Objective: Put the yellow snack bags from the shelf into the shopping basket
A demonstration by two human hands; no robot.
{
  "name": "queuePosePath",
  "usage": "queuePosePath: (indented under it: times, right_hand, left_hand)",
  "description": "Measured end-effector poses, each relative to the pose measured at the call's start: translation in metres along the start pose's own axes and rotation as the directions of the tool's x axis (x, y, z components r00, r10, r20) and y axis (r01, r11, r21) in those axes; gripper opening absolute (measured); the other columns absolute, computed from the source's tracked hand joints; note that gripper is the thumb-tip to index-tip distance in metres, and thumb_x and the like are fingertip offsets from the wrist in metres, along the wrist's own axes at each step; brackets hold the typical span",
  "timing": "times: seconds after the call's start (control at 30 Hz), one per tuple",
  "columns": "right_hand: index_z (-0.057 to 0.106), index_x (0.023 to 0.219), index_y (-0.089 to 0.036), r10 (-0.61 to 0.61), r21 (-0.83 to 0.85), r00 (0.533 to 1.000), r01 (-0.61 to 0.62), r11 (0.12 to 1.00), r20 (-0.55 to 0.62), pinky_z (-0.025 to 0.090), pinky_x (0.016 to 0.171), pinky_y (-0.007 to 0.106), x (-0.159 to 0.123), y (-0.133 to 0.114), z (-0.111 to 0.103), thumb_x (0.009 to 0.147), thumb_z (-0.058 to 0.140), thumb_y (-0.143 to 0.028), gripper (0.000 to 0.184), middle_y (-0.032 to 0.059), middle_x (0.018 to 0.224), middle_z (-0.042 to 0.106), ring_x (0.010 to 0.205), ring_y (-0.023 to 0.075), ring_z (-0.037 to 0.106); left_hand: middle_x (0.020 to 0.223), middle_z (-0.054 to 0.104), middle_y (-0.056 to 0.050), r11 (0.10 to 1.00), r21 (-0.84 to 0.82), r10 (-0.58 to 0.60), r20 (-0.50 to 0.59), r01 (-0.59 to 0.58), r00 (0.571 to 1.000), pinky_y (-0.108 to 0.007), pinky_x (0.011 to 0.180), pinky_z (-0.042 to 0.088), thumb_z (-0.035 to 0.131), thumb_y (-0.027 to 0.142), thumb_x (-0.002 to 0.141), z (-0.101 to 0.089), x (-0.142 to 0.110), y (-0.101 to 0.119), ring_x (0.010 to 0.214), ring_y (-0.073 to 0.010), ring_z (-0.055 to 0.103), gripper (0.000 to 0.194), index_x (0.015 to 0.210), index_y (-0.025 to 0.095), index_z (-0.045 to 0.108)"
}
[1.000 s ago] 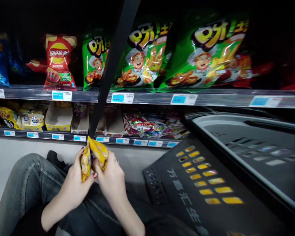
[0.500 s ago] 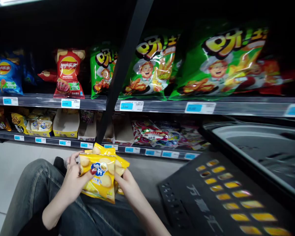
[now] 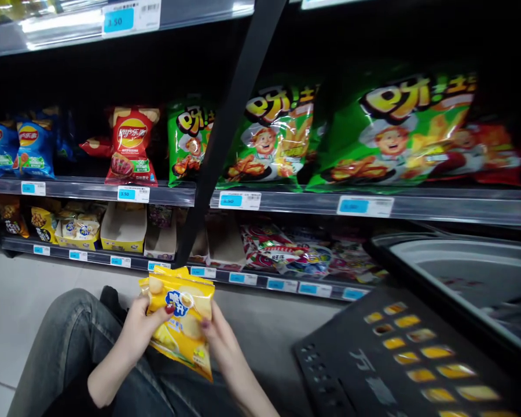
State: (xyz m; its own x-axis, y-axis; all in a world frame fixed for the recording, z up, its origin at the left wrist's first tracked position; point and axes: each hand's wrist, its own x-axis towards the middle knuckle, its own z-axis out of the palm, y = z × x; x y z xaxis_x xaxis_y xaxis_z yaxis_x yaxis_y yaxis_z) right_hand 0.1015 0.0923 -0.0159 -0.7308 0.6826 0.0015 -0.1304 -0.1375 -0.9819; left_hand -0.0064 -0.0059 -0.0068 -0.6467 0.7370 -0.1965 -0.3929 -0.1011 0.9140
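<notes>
Several yellow snack bags (image 3: 180, 324) lie stacked face up between my hands, above my lap. The front one has a blue emblem and pictures of round chips. My left hand (image 3: 141, 327) grips the stack's left side, thumb with a dark red nail pressed on the front and fingers hidden behind. At the right edge, my right hand (image 3: 220, 336) holds the bags too, its thumb over the front and the other fingers out of sight. The bags sit nearly flush, with the rear ones' top edges just showing.
A black basket (image 3: 351, 370) with slots showing yellow stands at the right. On the lower shelf are an open carton (image 3: 124, 229) and a carton of small bags (image 3: 78, 229). Green chip bags (image 3: 269, 139) and a red chip bag (image 3: 132, 145) stand on the shelf above.
The bags, fanned out at the right before, are now lined up in a neater stack. My right hand has closed round their right edge. The view has tilted up slightly.
</notes>
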Motion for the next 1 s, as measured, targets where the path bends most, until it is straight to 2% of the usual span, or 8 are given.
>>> queuePosePath:
  times: [0.13, 0.33, 0.47, 0.57, 0.63, 0.73, 0.8, 1.0]
  right_hand:
    - [0.055, 0.105, -0.018, 0.056, -0.078, 0.998, -0.057, 0.995, -0.011, 0.048, 0.083, 0.042, 0.003, -0.006, 0.002, 0.068, 0.065, -0.047, 0.048, 0.0117, 0.106, 0.066, 0.095, 0.0292, 0.062]
    - [0.058, 0.098, -0.018, 0.059, 0.010, 0.997, -0.059, 0.998, -0.043, 0.050, 0.080, 0.040, 0.001, -0.013, 0.003, 0.069, 0.066, -0.045, 0.041, 0.0103, 0.101, 0.068, 0.091, 0.0287, 0.063]
    - [0.057, 0.099, -0.019, 0.036, -0.011, 0.999, -0.036, 0.999, -0.009, 0.050, 0.079, 0.038, -0.001, -0.014, 0.006, 0.071, 0.063, -0.044, 0.038, 0.0091, 0.101, 0.068, 0.092, 0.0276, 0.062]
    - [0.057, 0.100, -0.017, -0.061, -0.190, 0.996, 0.047, 0.981, -0.068, 0.051, 0.076, 0.040, -0.001, -0.013, 0.006, 0.074, 0.059, -0.044, 0.038, 0.0104, 0.098, 0.066, 0.088, 0.0273, 0.062]
    - [0.056, 0.105, -0.016, -0.256, -0.448, 0.947, 0.147, 0.882, -0.193, 0.050, 0.077, 0.043, -0.002, -0.014, 0.006, 0.073, 0.059, -0.042, 0.040, 0.0128, 0.103, 0.062, 0.093, 0.0284, 0.059]
    - [0.054, 0.110, -0.016, -0.506, -0.746, 0.844, 0.219, 0.630, -0.180, 0.046, 0.083, 0.047, -0.009, -0.015, 0.010, 0.075, 0.057, -0.037, 0.040, 0.0140, 0.106, 0.057, 0.099, 0.0288, 0.055]
    - [0.053, 0.113, -0.017, -0.481, -0.774, 0.872, 0.242, 0.585, -0.092, 0.045, 0.086, 0.046, -0.014, -0.014, 0.015, 0.079, 0.053, -0.037, 0.040, 0.0142, 0.108, 0.056, 0.101, 0.0286, 0.054]
    - [0.044, 0.121, -0.016, -0.191, -0.451, 0.981, 0.162, 0.878, -0.019, 0.043, 0.091, 0.043, -0.015, -0.004, 0.021, 0.069, 0.061, -0.043, 0.061, 0.0134, 0.115, 0.058, 0.105, 0.0290, 0.055]
  left_hand:
    - [0.112, 0.060, -0.011, 0.983, 0.084, 0.164, 0.017, -0.165, 0.986, -0.039, 0.093, 0.042, 0.072, 0.034, 0.066, 0.000, -0.002, -0.007, 0.107, -0.0267, 0.055, 0.042, 0.103, 0.018, 0.064]
    - [0.100, 0.068, -0.009, 1.000, 0.005, 0.015, 0.264, -0.017, 0.964, -0.039, 0.090, 0.043, 0.071, 0.035, 0.065, -0.006, -0.005, 0.013, 0.101, -0.0290, 0.058, 0.034, 0.094, 0.017, 0.069]
    - [0.092, 0.071, -0.008, 0.999, 0.037, -0.029, 0.254, 0.020, 0.967, -0.039, 0.083, 0.047, 0.073, 0.028, 0.063, -0.007, -0.003, 0.018, 0.088, -0.0276, 0.063, 0.032, 0.092, 0.015, 0.070]
    - [0.087, 0.071, -0.008, 0.996, 0.084, 0.018, 0.207, -0.036, 0.978, -0.038, 0.080, 0.048, 0.070, 0.030, 0.066, -0.008, 0.000, 0.012, 0.084, -0.0264, 0.063, 0.029, 0.090, 0.014, 0.069]
    - [0.088, 0.070, -0.010, 0.971, 0.203, 0.096, 0.162, -0.129, 0.982, -0.039, 0.079, 0.048, 0.066, 0.031, 0.069, -0.008, 0.001, 0.007, 0.086, -0.0273, 0.062, 0.026, 0.087, 0.013, 0.069]
    - [0.099, 0.066, -0.013, 0.810, 0.512, 0.284, 0.086, -0.287, 0.955, -0.042, 0.086, 0.043, 0.060, 0.028, 0.074, -0.005, -0.003, -0.001, 0.095, -0.0285, 0.057, 0.023, 0.090, 0.014, 0.068]
    - [0.105, 0.062, -0.014, 0.665, 0.669, 0.369, 0.094, -0.333, 0.925, -0.044, 0.090, 0.041, 0.056, 0.025, 0.077, -0.002, -0.010, -0.005, 0.101, -0.0287, 0.054, 0.028, 0.101, 0.017, 0.066]
    - [0.132, 0.043, -0.014, 0.377, 0.771, 0.435, 0.341, -0.513, 0.833, -0.049, 0.098, 0.034, 0.038, 0.030, 0.087, 0.002, -0.025, -0.006, 0.120, -0.0297, 0.039, 0.042, 0.127, 0.025, 0.048]
